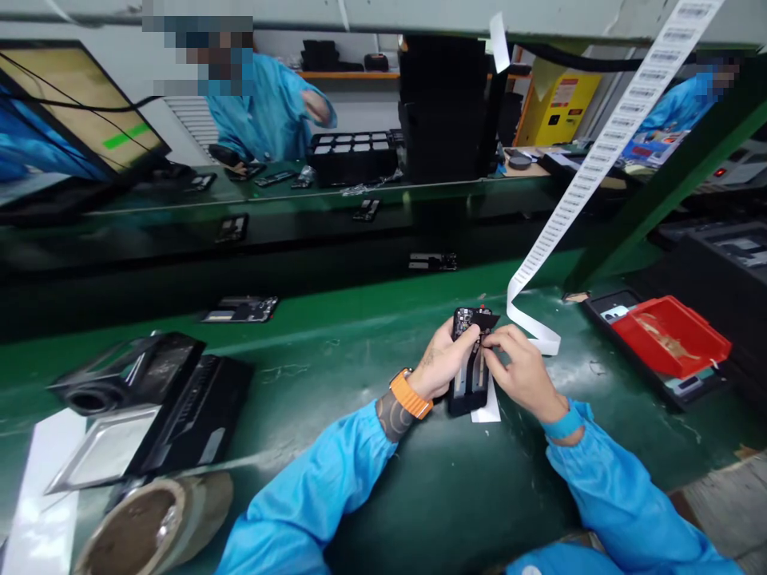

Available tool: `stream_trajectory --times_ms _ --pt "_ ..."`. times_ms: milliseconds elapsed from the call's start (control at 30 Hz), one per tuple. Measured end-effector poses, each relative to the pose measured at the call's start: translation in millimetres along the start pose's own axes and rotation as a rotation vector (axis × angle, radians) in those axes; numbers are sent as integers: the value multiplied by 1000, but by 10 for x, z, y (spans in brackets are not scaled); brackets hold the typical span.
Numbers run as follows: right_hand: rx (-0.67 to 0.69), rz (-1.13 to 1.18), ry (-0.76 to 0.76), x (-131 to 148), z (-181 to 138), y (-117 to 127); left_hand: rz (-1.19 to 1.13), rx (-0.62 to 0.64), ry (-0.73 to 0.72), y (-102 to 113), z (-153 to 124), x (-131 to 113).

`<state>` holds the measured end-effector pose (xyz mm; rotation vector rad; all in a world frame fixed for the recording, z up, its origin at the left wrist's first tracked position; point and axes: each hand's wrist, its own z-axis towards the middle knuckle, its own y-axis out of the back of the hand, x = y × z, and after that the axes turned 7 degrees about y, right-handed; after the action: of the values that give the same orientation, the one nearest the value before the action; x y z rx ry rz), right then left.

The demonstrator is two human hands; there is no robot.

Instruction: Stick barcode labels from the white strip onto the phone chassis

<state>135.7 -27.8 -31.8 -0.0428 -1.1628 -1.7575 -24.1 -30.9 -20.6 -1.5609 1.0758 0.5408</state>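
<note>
An opened phone (479,382) with its inner parts showing stands in front of me over the green bench. My left hand (443,359) grips it from the left side, thumb pressed on its upper part. A thin black piece (486,321) sticks out past the phone's upper right edge. Just below that piece, my right hand (521,369) pinches at the phone's right side; what lies between its fingertips is too small to tell. Under the phone, a white slip of paper (486,409) partly shows.
A strip of barcode labels (578,204) hangs down onto the bench, right of my hands. Farther right, a red tray (671,335) rests on a black one. Several opened phones (243,309) lie beyond. Left are a black device (197,411) and a brown pot (200,519). A co-worker (269,104) sits opposite.
</note>
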Motion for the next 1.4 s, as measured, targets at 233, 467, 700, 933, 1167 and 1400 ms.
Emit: stream_trajectory --times_ms 233,467,700,933,1167,1400 --pt "146 45 -73 -2 30 54 -59 154 237 4 -20 -22" --pt "165 241 55 190 4 299 -309 24 343 84 83 -126" --pt "-90 111 61 301 36 -44 -240 45 302 -42 42 43" --pt "-123 56 102 264 22 -181 -242 47 281 -157 -36 57" --pt "-98 178 35 322 49 -101 -146 -6 242 -107 -56 87" --pt "25 184 -14 287 107 -11 80 -43 146 -101 -63 130"
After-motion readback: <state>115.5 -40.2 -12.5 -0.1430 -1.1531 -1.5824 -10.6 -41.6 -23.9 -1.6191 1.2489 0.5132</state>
